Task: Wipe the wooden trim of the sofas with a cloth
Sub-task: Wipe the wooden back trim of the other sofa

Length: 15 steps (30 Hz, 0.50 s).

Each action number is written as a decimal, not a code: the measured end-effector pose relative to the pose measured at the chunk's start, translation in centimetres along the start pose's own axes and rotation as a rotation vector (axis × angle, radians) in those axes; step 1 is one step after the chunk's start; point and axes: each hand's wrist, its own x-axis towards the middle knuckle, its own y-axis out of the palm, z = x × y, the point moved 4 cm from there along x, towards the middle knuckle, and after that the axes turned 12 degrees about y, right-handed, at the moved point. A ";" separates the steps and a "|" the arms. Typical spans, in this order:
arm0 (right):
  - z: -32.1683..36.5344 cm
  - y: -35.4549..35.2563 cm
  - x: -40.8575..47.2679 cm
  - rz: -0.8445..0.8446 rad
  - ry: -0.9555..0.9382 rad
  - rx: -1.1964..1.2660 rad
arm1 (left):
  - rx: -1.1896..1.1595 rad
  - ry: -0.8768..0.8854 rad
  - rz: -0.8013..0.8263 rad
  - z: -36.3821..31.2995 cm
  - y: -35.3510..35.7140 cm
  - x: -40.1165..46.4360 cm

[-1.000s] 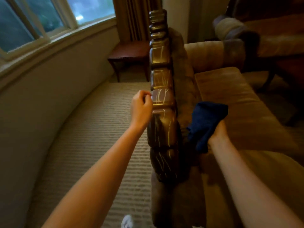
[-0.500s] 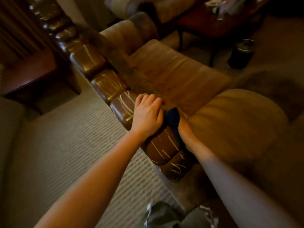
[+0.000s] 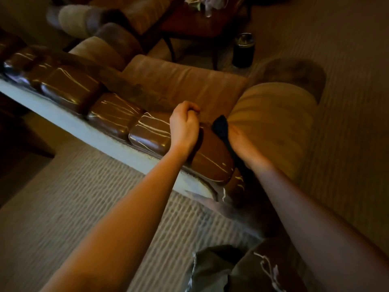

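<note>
The glossy carved wooden trim [image 3: 113, 116] runs along the top of the tan sofa's back, from the upper left toward the middle. My left hand [image 3: 184, 126] hovers over the trim's near end with its fingers curled into a loose fist, holding nothing that I can see. My right hand [image 3: 242, 144] presses a dark blue cloth [image 3: 223, 129] against the inner side of the trim's end, beside the rounded armrest [image 3: 273, 127]. Most of the cloth is hidden under that hand.
The sofa's seat cushion [image 3: 185, 85] lies beyond the trim. A dark wooden table [image 3: 202, 22] and a black cup [image 3: 243, 50] on the carpet stand at the back. A second sofa [image 3: 84, 17] sits at the upper left. Ribbed carpet [image 3: 84, 207] covers the floor.
The view has swung right and down. My left hand lifted off the trim and curled into a fist. My right hand with the cloth slid to the trim's near end by the armrest.
</note>
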 end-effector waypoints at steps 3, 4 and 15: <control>-2.4 -0.2 -3.5 -0.085 0.004 0.227 | -0.039 -0.007 -0.011 0.0 -0.3 -0.1; -2.6 0.0 -4.8 -0.115 -0.038 0.231 | -0.055 -0.008 -0.022 0.0 -0.4 -0.1; 2.7 1.6 -3.0 -0.214 -0.237 -0.185 | 0.009 0.016 -0.010 0.6 -0.4 0.2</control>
